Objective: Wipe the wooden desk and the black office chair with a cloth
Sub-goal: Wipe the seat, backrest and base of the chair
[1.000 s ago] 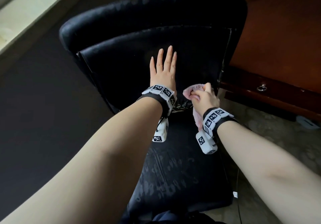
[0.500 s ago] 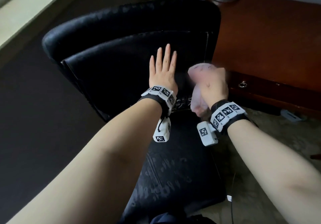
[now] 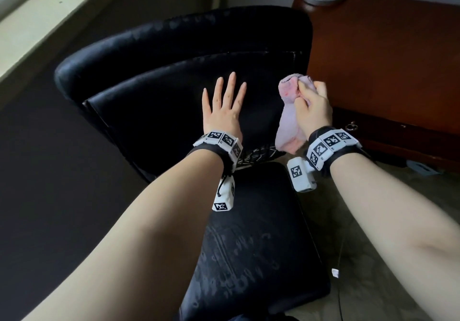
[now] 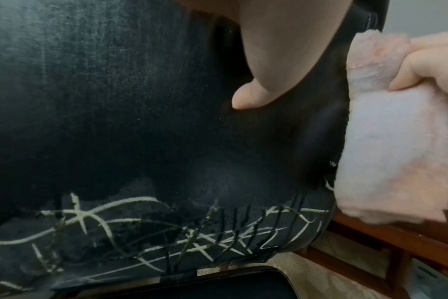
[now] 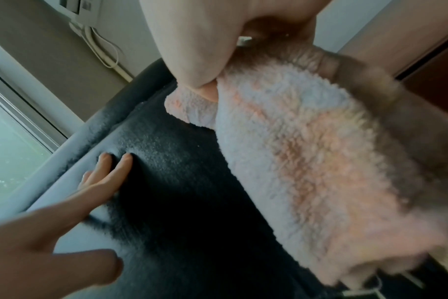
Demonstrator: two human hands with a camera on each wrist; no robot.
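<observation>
My left hand [image 3: 222, 111] lies flat with fingers straight on the chair [image 3: 159, 101] backrest, probably bracing it against swivelling. My right hand [image 3: 314, 105] clutches the bunched pink cloth [image 3: 290, 119] at the backrest's right edge, just beside the desk [image 3: 388, 54], ready to wipe.

An office: black chair [image 3: 174, 76] beside wooden desk [image 3: 388, 54], near window [image 5: 10, 145].
</observation>
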